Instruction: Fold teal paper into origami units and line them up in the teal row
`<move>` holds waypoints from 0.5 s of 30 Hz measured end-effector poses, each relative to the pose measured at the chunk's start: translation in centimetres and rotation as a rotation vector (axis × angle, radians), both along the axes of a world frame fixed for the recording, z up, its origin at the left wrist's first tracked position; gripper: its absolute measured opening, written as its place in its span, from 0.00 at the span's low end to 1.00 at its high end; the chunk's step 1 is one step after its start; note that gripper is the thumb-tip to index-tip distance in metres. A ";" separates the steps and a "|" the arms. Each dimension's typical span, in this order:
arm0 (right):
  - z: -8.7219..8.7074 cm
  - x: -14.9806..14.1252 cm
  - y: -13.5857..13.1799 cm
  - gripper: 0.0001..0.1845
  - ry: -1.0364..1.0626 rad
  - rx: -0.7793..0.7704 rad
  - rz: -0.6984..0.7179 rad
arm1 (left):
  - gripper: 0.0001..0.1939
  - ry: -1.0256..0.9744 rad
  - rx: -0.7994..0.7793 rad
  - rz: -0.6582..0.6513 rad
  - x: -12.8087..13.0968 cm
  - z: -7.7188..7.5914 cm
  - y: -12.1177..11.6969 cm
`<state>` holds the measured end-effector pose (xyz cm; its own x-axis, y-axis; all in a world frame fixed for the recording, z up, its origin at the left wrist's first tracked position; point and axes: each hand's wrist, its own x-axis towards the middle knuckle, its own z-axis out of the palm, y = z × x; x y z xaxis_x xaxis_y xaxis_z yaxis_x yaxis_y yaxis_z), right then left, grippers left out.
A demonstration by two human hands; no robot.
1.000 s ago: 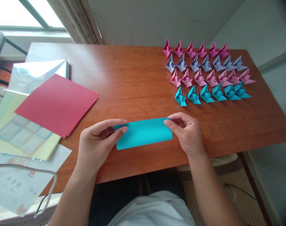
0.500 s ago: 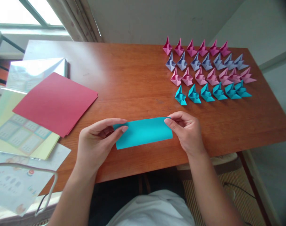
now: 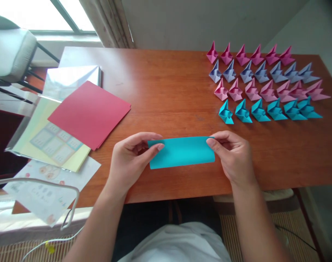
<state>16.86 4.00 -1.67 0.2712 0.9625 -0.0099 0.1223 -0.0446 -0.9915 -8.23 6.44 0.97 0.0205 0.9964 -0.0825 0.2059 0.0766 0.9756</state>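
Note:
A teal sheet of paper (image 3: 182, 152), folded over into a long rectangle, lies near the front edge of the wooden table (image 3: 168, 87). My left hand (image 3: 131, 158) pinches its left end between thumb and fingers. My right hand (image 3: 233, 154) pinches its right end the same way. Both hands rest low over the tabletop.
Several folded paper figures (image 3: 264, 85) in pink, lilac and teal stand in rows at the back right. A stack of red paper (image 3: 89, 112) lies at the left on a shiny packet (image 3: 70, 80) and printed sheets (image 3: 50, 140). A chair (image 3: 10, 51) stands by the window.
The view has swung to the left, so everything sits further right in the picture. Both hands keep the same pinch on the teal sheet.

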 end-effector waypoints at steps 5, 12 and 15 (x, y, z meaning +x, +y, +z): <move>-0.2 0.1 -0.1 0.08 -0.005 0.005 -0.008 | 0.10 -0.011 -0.017 -0.003 0.0 -0.1 0.0; -0.5 0.2 -0.2 0.07 0.016 0.016 -0.004 | 0.10 -0.031 0.001 -0.008 0.0 -0.3 -0.1; -0.5 0.2 -0.2 0.07 0.006 0.015 -0.010 | 0.10 -0.047 -0.001 -0.008 0.0 -0.3 -0.2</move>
<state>17.09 3.84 -2.14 0.2808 0.9598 0.0028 0.1160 -0.0310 -0.9928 -8.18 6.27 0.67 0.0323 0.9961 -0.0823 0.1606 0.0761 0.9841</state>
